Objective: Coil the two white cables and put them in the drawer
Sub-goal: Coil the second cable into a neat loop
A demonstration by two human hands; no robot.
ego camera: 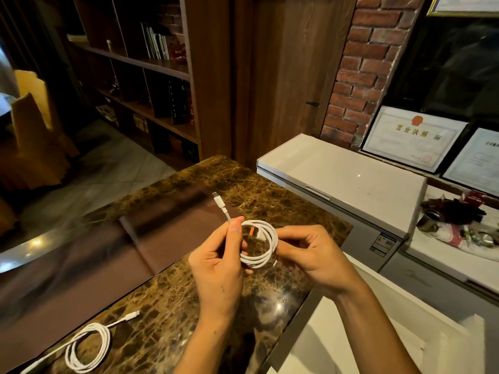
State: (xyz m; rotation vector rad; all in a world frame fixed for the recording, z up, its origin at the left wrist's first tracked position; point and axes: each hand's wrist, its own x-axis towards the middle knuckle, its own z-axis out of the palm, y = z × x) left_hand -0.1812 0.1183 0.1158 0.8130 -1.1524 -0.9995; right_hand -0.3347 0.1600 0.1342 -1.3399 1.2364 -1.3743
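A white cable (263, 242) is wound into a small round coil in the air above the brown marble counter (167, 300). My left hand (220, 261) pinches its free end just below the connector, which sticks up and away. My right hand (307, 253) grips the right side of the coil. A second white cable (89, 346) lies loosely coiled on the counter at the lower left, one plug pointing right, its tail running off the bottom left. An open white drawer (351, 330) shows below my right forearm.
A white chest freezer (340, 174) stands beyond the counter's right end. Framed certificates (413, 137) lean on the brick wall. Clutter and a metal tin (429, 220) sit at the far right. Wooden bookshelves (151, 76) fill the back left.
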